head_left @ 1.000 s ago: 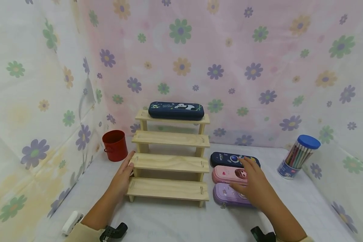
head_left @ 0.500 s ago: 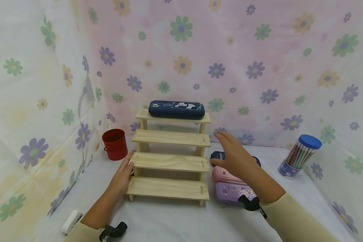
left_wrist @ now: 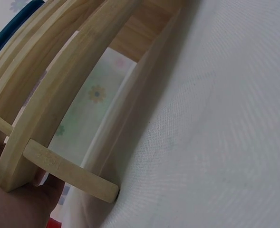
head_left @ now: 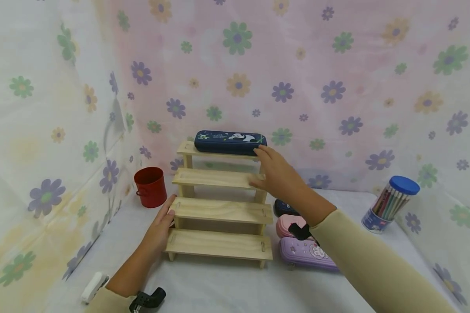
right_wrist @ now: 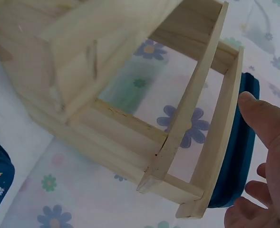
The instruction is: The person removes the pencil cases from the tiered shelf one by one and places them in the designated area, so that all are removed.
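Observation:
A four-step wooden display rack (head_left: pixel 219 210) stands mid-table. On its top step lies a dark blue pencil case (head_left: pixel 231 142) with a panda print. My left hand (head_left: pixel 160 226) grips the rack's left side; in the left wrist view, fingers (left_wrist: pixel 52 187) show behind a board's end. My right hand (head_left: pixel 276 174) is raised at the rack's right side, fingertips right at the panda case's right end and thumb spread lower. The right wrist view has that thumb overlapping the blue case (right_wrist: pixel 235 147). Beneath the right forearm lie purple (head_left: pixel 307 253), pink (head_left: pixel 285 222) and dark blue space-print (head_left: pixel 283 208) pencil cases, partly hidden.
A red bucket (head_left: pixel 150 188) stands left of the rack. At the far right is a blue-lidded tub of pencils (head_left: pixel 389 204). A small white object (head_left: pixel 94 287) lies at front left. Flower-print cloth walls (head_left: pixel 235 65) enclose the back and sides.
My right hand has moved from over the pencil cases on the right, up and leftward to the panda case's right end. My left hand has stayed at the rack's left side.

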`<action>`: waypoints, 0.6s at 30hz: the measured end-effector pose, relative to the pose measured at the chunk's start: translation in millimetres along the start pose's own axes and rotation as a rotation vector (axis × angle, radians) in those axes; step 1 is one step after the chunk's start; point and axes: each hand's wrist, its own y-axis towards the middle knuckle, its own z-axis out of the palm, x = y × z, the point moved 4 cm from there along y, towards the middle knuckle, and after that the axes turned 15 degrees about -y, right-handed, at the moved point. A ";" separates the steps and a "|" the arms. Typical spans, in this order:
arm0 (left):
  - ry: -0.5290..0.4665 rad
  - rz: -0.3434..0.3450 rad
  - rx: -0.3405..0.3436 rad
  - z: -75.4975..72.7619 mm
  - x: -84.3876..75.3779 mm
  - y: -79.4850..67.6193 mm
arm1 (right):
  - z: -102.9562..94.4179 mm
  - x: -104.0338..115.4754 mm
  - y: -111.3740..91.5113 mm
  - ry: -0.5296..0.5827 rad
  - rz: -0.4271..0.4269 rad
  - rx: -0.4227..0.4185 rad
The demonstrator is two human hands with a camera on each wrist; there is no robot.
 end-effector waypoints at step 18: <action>-0.006 -0.008 -0.007 0.7 0.2 -0.5 | -8.6 -24.4 69.8 -0.004 0.068 0.031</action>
